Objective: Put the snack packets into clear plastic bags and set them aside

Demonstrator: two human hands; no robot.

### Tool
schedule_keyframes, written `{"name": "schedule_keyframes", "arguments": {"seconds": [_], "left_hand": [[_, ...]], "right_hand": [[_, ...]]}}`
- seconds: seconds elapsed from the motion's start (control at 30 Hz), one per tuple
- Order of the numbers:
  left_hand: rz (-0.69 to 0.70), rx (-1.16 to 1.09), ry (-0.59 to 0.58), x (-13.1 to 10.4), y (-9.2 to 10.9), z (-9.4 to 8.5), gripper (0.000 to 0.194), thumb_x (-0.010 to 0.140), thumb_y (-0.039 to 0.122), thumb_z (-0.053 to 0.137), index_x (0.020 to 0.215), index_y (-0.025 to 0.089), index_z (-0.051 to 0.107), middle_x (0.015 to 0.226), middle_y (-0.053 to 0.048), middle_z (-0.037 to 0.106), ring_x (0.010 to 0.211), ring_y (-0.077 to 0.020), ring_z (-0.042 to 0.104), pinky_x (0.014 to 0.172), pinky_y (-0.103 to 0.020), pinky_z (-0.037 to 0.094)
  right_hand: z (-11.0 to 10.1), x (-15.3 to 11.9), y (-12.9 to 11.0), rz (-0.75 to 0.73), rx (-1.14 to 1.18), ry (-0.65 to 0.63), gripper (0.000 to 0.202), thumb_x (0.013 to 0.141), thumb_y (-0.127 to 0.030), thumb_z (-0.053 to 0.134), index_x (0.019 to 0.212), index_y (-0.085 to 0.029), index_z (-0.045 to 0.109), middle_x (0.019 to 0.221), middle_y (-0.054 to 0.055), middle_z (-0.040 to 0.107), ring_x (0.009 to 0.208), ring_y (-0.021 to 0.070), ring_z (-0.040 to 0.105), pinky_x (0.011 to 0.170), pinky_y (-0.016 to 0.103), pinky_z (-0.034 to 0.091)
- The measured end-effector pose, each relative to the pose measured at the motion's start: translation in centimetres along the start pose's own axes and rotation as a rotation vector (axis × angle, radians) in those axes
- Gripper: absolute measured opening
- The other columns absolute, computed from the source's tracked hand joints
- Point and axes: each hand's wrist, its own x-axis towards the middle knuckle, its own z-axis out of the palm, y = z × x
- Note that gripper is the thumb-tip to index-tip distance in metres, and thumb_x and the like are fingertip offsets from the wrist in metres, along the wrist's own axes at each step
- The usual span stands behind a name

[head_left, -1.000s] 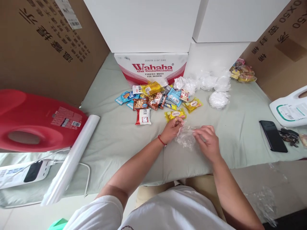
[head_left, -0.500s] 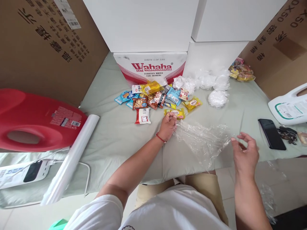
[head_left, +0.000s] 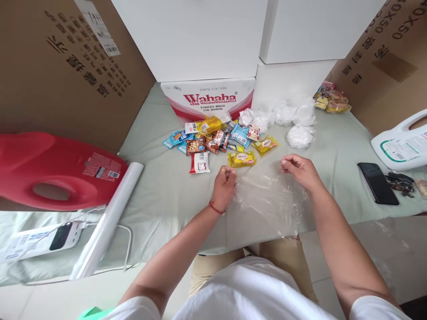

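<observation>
A thin sheet of clear plastic film (head_left: 267,202) is stretched between my two hands over the front of the cloth-covered table. My left hand (head_left: 224,189) is closed on its upper left corner, and my right hand (head_left: 302,171) pinches the upper right corner. Just beyond my left hand lies a yellow snack packet (head_left: 241,159). Behind it is a loose pile of wrapped snacks, among them a second yellow packet (head_left: 266,145), a blue packet (head_left: 240,134), a brown cookie packet (head_left: 195,146) and a red-and-white packet (head_left: 200,162).
Several crumpled film bundles (head_left: 300,136) sit beside the pile, before a Wahaha carton (head_left: 210,100). Leftward are a red jug (head_left: 66,169), a film roll (head_left: 108,218) and a power strip (head_left: 43,240). Rightward are a phone (head_left: 378,183), keys (head_left: 401,183) and a white jug (head_left: 403,144).
My right hand has moved up and left and now pinches the film's corner. The left hand has shifted slightly left and down, still gripping. The film hangs more spread between them.
</observation>
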Motion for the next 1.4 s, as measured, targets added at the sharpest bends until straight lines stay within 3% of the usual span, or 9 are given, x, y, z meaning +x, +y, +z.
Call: {"name": "schedule_keyframes", "arguments": {"seconds": [0.1, 0.23, 0.37, 0.6, 0.73, 0.83, 1.07, 1.3, 1.4], "left_hand": [[-0.013, 0.114, 0.064, -2.2, 0.2, -1.8, 0.026, 0.090, 0.045, 0.061, 0.088, 0.023, 0.046, 0.065, 0.009, 0.045, 0.048, -0.0071, 0.039, 0.044, -0.019, 0.033], [-0.037, 0.159, 0.117, -3.6, -0.4, -2.4, 0.025, 0.090, 0.043, 0.059, 0.089, 0.023, 0.046, 0.067, 0.009, 0.045, 0.049, -0.0073, 0.040, 0.046, -0.019, 0.035], [-0.012, 0.178, 0.162, -4.7, -1.1, -2.4, 0.021, 0.092, 0.041, 0.056, 0.090, 0.024, 0.045, 0.067, 0.008, 0.044, 0.049, -0.0079, 0.040, 0.047, -0.020, 0.037], [0.049, 0.398, 0.272, -8.6, -2.3, -4.7, 0.022, 0.096, 0.045, 0.053, 0.095, 0.024, 0.049, 0.064, 0.007, 0.046, 0.049, -0.0113, 0.045, 0.048, -0.023, 0.037], [0.088, 0.438, 0.307, -8.6, -3.2, -5.0, 0.024, 0.098, 0.048, 0.053, 0.097, 0.024, 0.051, 0.068, 0.005, 0.051, 0.053, -0.0119, 0.047, 0.052, -0.024, 0.039], [0.111, 0.450, 0.303, -8.2, -3.6, -5.0, 0.026, 0.098, 0.049, 0.053, 0.098, 0.024, 0.053, 0.070, 0.004, 0.053, 0.055, -0.0124, 0.047, 0.053, -0.024, 0.040], [0.130, 0.495, 0.278, -8.9, -3.2, -6.3, 0.030, 0.099, 0.053, 0.051, 0.098, 0.023, 0.054, 0.066, 0.005, 0.048, 0.054, -0.0124, 0.045, 0.052, -0.024, 0.038], [0.147, 0.650, 0.191, -9.9, -1.5, -7.8, 0.050, 0.078, 0.052, 0.075, 0.112, 0.022, 0.054, 0.070, 0.007, 0.052, 0.055, -0.0117, 0.046, 0.057, -0.025, 0.040], [0.067, 0.738, 0.192, -9.6, -0.9, -7.8, 0.027, 0.088, 0.047, 0.064, 0.097, 0.022, 0.061, 0.064, 0.005, 0.053, 0.055, -0.0137, 0.049, 0.058, -0.026, 0.040]], "right_hand": [[-0.1, 0.4, -0.3, 0.015, 0.007, -0.026, 0.046, 0.082, -0.066, 0.068, 0.093, -0.021, 0.067, 0.077, 0.003, 0.067, 0.071, 0.0185, 0.064, 0.067, 0.032, 0.055], [2.8, -0.3, -1.1, -0.164, -0.247, -0.309, 0.048, 0.081, -0.059, 0.071, 0.113, -0.023, 0.072, 0.100, 0.007, 0.073, 0.098, 0.0233, 0.063, 0.084, 0.034, 0.053], [5.2, 0.1, -1.3, -0.107, -0.280, -0.528, 0.040, 0.081, -0.056, 0.067, 0.093, -0.019, 0.074, 0.078, 0.002, 0.069, 0.073, 0.0179, 0.059, 0.067, 0.028, 0.045], [5.0, 2.6, -3.2, -0.228, -0.163, -0.302, 0.049, 0.088, -0.064, 0.059, 0.092, -0.017, 0.071, 0.082, 0.003, 0.068, 0.075, 0.0173, 0.057, 0.068, 0.028, 0.042], [6.7, 1.1, -4.0, -0.125, -0.288, -0.655, 0.056, 0.075, -0.063, 0.077, 0.112, -0.020, 0.073, 0.094, 0.005, 0.074, 0.082, 0.0203, 0.063, 0.073, 0.029, 0.046], [7.8, 0.3, -3.8, -0.055, -0.282, -0.786, 0.049, 0.069, -0.058, 0.081, 0.096, -0.018, 0.073, 0.081, 0.002, 0.070, 0.072, 0.0174, 0.059, 0.066, 0.027, 0.043], [5.6, 3.0, -4.5, -0.093, 0.154, -0.716, 0.043, 0.078, -0.058, 0.075, 0.089, -0.016, 0.071, 0.088, 0.003, 0.068, 0.080, 0.0162, 0.059, 0.078, 0.030, 0.045], [9.9, 6.4, -5.7, -0.431, -0.179, -0.608, 0.027, 0.089, -0.043, 0.065, 0.094, -0.019, 0.076, 0.090, 0.004, 0.072, 0.085, 0.0197, 0.062, 0.081, 0.031, 0.047], [11.7, 5.8, -6.7, -0.626, -0.398, -0.477, 0.025, 0.091, -0.030, 0.063, 0.109, -0.019, 0.075, 0.111, 0.010, 0.070, 0.105, 0.0258, 0.060, 0.097, 0.040, 0.046]]}}
